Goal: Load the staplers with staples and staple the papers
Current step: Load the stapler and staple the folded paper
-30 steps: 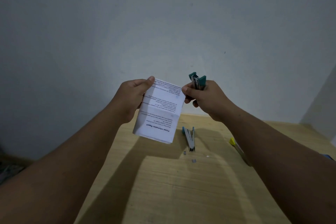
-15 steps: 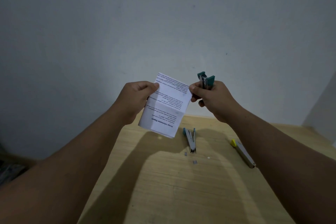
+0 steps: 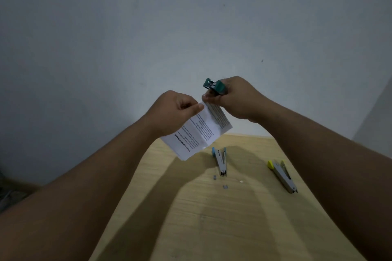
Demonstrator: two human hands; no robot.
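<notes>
Both hands aloft — folded paper [image 3: 198,131], green stapler [image 3: 215,87].

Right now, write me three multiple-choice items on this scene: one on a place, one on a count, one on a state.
1. Where is the yellow-tipped grey stapler?
A. On the light wooden table
B. In the right hand
C. On the floor

2. How many staplers lie on the table?
A. One
B. Two
C. Four

3. What does the left hand do?
A. Hangs idle
B. Presses flat on the table
C. Pinches the folded white printed paper

Answers:
1 A: it rests on the table's right side.
2 B: the blue-tipped grey stapler and the yellow-tipped one; the green stapler is gripped in the right hand.
3 C: thumb and fingers hold the paper's top edge.
</notes>
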